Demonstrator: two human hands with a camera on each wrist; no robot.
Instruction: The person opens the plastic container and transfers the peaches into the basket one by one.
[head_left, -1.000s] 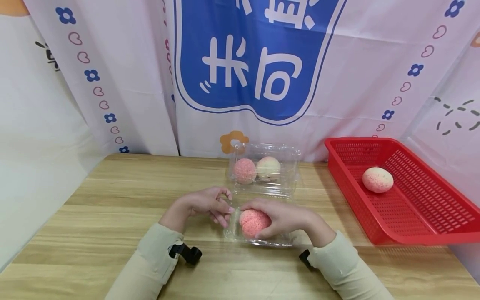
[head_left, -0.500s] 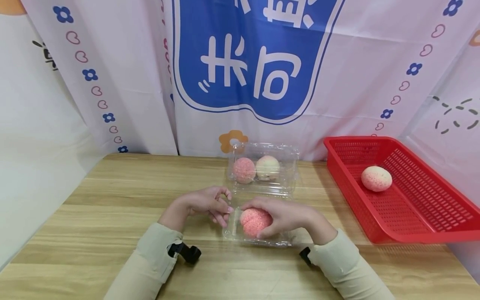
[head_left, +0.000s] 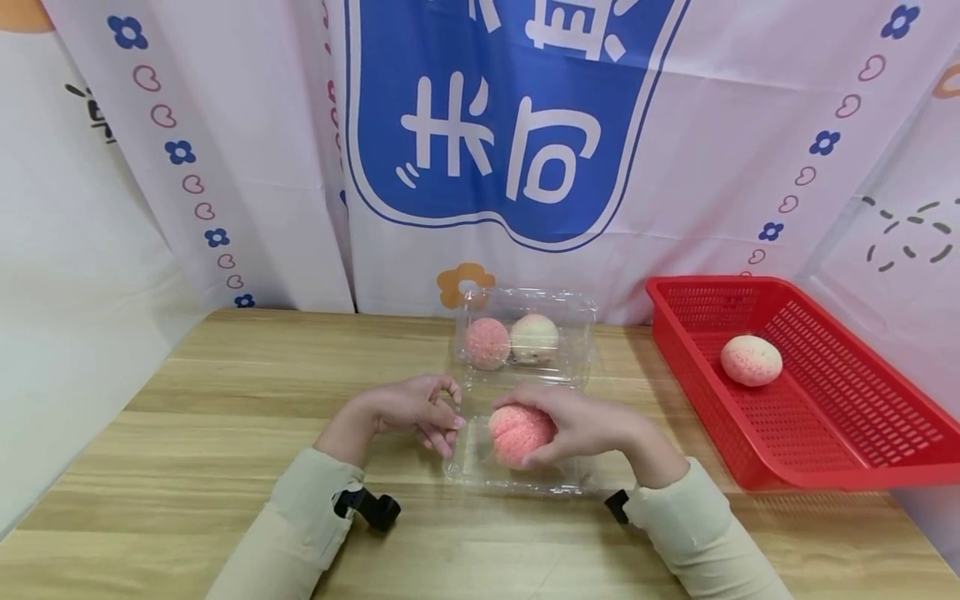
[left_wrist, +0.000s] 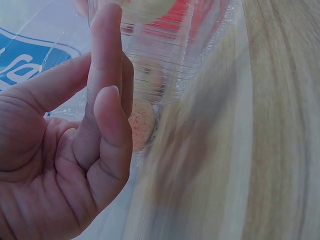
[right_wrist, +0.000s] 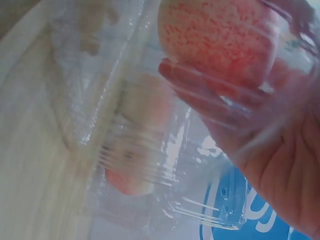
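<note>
In the head view, my right hand (head_left: 588, 423) grips a pink peach (head_left: 522, 435), its crease facing up, over the near half of an open clear plastic box (head_left: 471, 467). The thumb lies on its near side and fingers curl over its far side. My left hand (head_left: 416, 410) is at the box's left edge, thumb and fingers at the rim. In the left wrist view, a straight finger (left_wrist: 105, 55) reaches the clear wall. The box's raised far half shows a pink peach (head_left: 487, 343) and a cream one (head_left: 534, 339) through it. The right wrist view sees the held peach (right_wrist: 220, 42) through plastic.
A red plastic basket (head_left: 697, 400) stands at the right with one cream-and-pink peach (head_left: 751, 360) inside. The wooden table (head_left: 300, 358) meets a printed white curtain (head_left: 285, 167) at the back. Black straps (head_left: 375, 508) sit at both wrists.
The right hand has shifted slightly right and up with the peach, which now sits higher and more turned above the box. The left hand stays at the box's left edge.
</note>
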